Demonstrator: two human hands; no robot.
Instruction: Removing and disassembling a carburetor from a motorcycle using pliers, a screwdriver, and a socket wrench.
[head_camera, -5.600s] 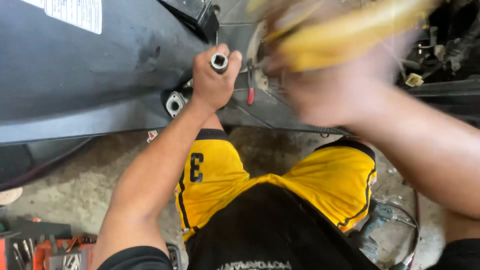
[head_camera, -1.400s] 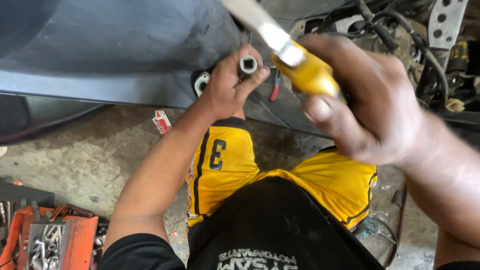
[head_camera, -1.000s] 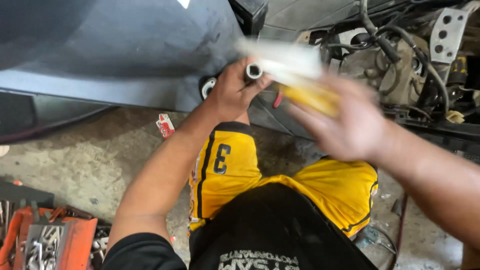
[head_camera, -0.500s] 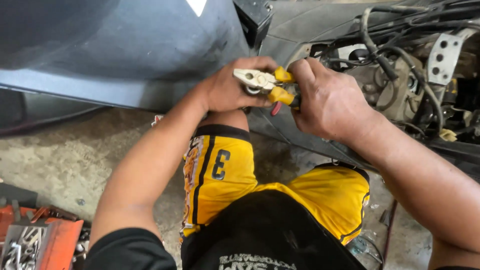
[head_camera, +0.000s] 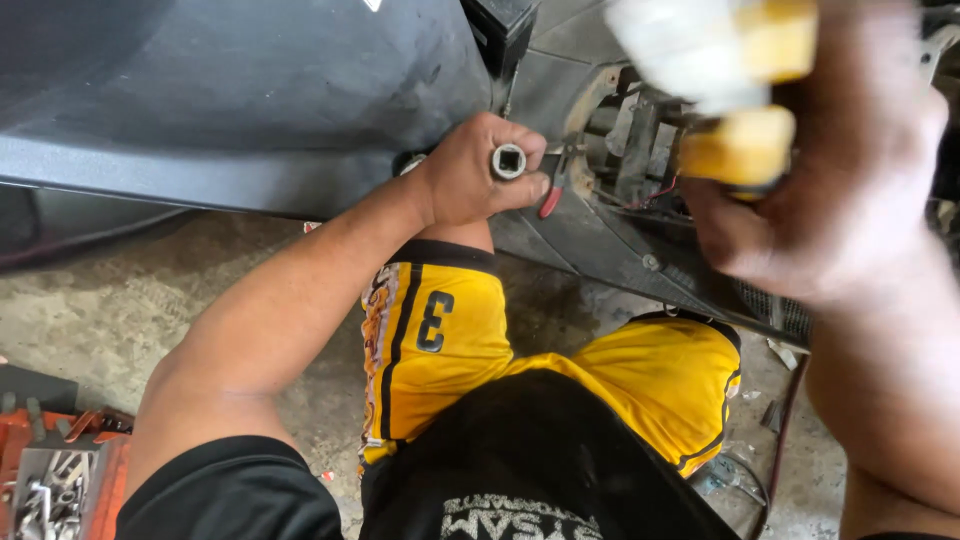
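The short steel socket (head_camera: 508, 161), a round tube with a square hole in its upturned end, sat pinched between the thumb and fingers of the left hand (head_camera: 470, 185), which was closed snugly around it just in front of the dark grey moulded plastic body panel (head_camera: 250, 90). Nothing was fitted into the square hole, and the socket was not seated on any fastener that could be seen, so the work looked to be mid-way: the socket was ready in hand, the turning yet to be done.

The right hand (head_camera: 840, 190) was raised close to the camera and badly blurred. It was wrapped around a yellow-handled tool with a pale, whitish head (head_camera: 720, 70); the tool's kind could not be told through the blur.

Just beside the left hand a small red-tipped wire (head_camera: 550, 200) hung from the opened, rusty metal cavity (head_camera: 625, 140) with its brackets and cables. Below, glossy yellow shorts with black trim (head_camera: 450, 330) covered the crouching knees over a rough, stained concrete floor (head_camera: 90, 300). At the lower left corner stood an orange tool tray holding metal sockets (head_camera: 55, 480).
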